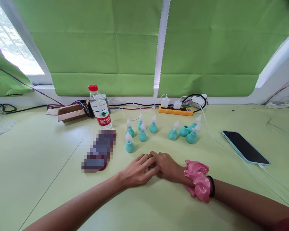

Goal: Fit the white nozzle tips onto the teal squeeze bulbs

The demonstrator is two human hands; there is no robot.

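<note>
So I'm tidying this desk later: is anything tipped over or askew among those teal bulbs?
One teal bulb in the right group seems to lie on its side without a white tip; the others stand upright. Both hands rest together on the table.

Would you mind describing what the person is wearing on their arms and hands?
Both forearms are bare, with no gloves or rings visible. The right hand has a glossy pink scrunchie around its wrist, and a thin black band sits just behind it. A dark red sleeve edge shows near the right elbow. The left hand and wrist wear nothing.
</note>
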